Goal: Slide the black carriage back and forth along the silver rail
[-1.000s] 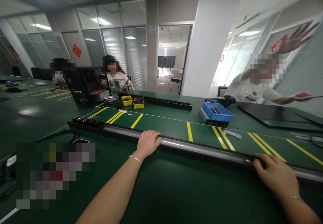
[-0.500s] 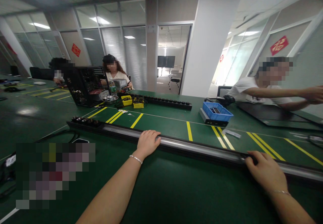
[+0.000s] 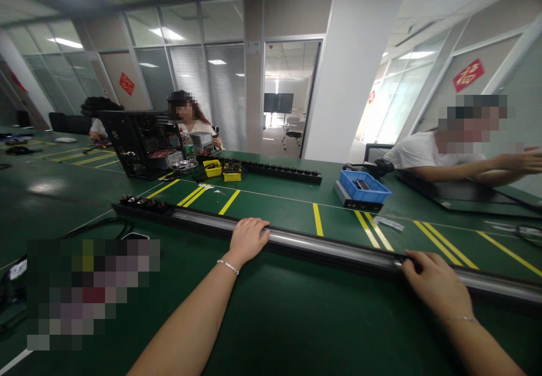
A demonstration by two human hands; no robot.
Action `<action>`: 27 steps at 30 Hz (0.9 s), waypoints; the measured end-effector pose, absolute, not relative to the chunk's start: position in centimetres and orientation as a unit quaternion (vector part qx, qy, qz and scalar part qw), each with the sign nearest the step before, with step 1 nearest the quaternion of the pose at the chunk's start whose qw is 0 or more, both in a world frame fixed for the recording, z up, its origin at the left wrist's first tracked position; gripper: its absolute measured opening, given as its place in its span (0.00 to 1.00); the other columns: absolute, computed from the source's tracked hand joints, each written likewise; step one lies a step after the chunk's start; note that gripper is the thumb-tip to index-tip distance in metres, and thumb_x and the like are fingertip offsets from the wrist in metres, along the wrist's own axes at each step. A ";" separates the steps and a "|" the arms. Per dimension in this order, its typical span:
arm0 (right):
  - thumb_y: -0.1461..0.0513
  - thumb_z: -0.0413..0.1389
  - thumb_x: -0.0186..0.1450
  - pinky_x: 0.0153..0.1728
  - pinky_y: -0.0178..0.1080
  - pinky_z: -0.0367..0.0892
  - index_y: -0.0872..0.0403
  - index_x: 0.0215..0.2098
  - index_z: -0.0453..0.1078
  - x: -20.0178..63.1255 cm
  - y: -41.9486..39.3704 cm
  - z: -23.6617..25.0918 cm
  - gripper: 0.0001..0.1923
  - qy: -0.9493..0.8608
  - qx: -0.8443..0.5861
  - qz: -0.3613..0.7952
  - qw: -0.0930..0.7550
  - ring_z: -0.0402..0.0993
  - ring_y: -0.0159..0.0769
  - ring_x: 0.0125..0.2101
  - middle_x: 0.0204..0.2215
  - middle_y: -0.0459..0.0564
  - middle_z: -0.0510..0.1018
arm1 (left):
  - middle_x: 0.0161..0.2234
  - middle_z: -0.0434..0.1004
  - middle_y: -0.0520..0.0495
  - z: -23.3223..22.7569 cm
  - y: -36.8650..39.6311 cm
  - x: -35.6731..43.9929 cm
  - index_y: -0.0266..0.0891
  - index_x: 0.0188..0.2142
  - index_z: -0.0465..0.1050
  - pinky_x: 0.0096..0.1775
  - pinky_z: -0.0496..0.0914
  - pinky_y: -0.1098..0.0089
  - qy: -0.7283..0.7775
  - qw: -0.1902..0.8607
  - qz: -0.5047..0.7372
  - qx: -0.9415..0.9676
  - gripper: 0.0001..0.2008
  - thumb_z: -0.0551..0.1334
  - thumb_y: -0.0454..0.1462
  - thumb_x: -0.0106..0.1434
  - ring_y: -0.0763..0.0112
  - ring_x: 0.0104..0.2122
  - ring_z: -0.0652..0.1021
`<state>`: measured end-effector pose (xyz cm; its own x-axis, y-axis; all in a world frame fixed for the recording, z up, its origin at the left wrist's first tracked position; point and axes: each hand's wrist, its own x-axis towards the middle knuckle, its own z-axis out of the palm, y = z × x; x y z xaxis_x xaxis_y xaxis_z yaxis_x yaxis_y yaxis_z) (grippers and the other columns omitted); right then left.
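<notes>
My left hand (image 3: 248, 239) lies on the long rail (image 3: 322, 247) that runs across the green desk (image 3: 288, 319), palm down, fingers loosely spread and curled over its shiny top so the bar stays pinned against the desk. Further along the same rail my right hand (image 3: 436, 288) rests on it too, fingers bent over the far edge in a light grip rather than a pinch; with a hand at each part of its length, I judge the long bar is kept from rolling or swinging. The rail's left end carries a black block of sockets (image 3: 144, 203). Beyond the rail, between yellow floor-style lines, sits a blue tray (image 3: 364, 188) on a dark base, and further left of it two small yellow boxes (image 3: 222, 170) beside an open computer case (image 3: 141, 141). A second black socket strip (image 3: 282, 171) lies behind the rail. Across from the rail a person in a white shirt (image 3: 419, 150) leans over a dark panel (image 3: 457, 191).
</notes>
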<state>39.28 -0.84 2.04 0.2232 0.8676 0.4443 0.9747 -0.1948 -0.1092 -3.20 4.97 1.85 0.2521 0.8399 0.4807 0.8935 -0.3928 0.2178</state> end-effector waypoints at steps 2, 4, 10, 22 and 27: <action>0.54 0.42 0.62 0.42 0.46 0.66 0.55 0.42 0.72 39.1 -0.9 2.0 0.22 -0.613 -0.750 -0.162 0.189 0.70 0.46 0.40 0.40 0.57 0.72 | 0.44 0.75 0.49 1.8 5.0 -3.2 0.45 0.46 0.70 0.51 0.60 0.62 -0.547 0.050 -0.274 -0.789 0.14 0.51 0.42 0.64 0.65 0.47 0.71; 0.55 0.42 0.62 0.44 0.47 0.65 0.57 0.41 0.72 38.8 -0.9 2.2 0.22 -0.619 -0.743 -0.179 0.180 0.69 0.46 0.41 0.39 0.58 0.72 | 0.44 0.75 0.49 1.8 5.0 -3.2 0.45 0.46 0.70 0.51 0.60 0.62 -0.547 0.050 -0.275 -0.789 0.14 0.51 0.42 0.64 0.65 0.47 0.71; 0.55 0.41 0.63 0.41 0.45 0.67 0.57 0.40 0.71 38.1 -1.0 2.6 0.21 -0.612 -0.752 -0.175 0.174 0.70 0.45 0.39 0.39 0.58 0.72 | 0.44 0.75 0.49 1.9 4.9 -3.2 0.44 0.46 0.71 0.50 0.60 0.62 -0.549 0.052 -0.273 -0.788 0.14 0.51 0.42 0.65 0.65 0.46 0.71; 0.54 0.43 0.62 0.37 0.45 0.69 0.53 0.42 0.72 37.3 -0.7 2.0 0.20 -0.628 -0.735 -0.154 0.204 0.71 0.44 0.38 0.41 0.54 0.73 | 0.44 0.75 0.49 1.9 4.9 -3.1 0.45 0.46 0.71 0.51 0.60 0.63 -0.552 0.049 -0.272 -0.787 0.14 0.51 0.41 0.64 0.65 0.47 0.71; 0.54 0.41 0.63 0.41 0.45 0.68 0.55 0.44 0.71 36.2 -0.9 1.8 0.22 -0.658 -0.706 -0.159 0.208 0.71 0.43 0.40 0.43 0.55 0.72 | 0.44 0.75 0.49 1.9 4.9 -3.2 0.45 0.46 0.71 0.51 0.60 0.62 -0.550 0.050 -0.273 -0.788 0.14 0.52 0.41 0.64 0.65 0.47 0.71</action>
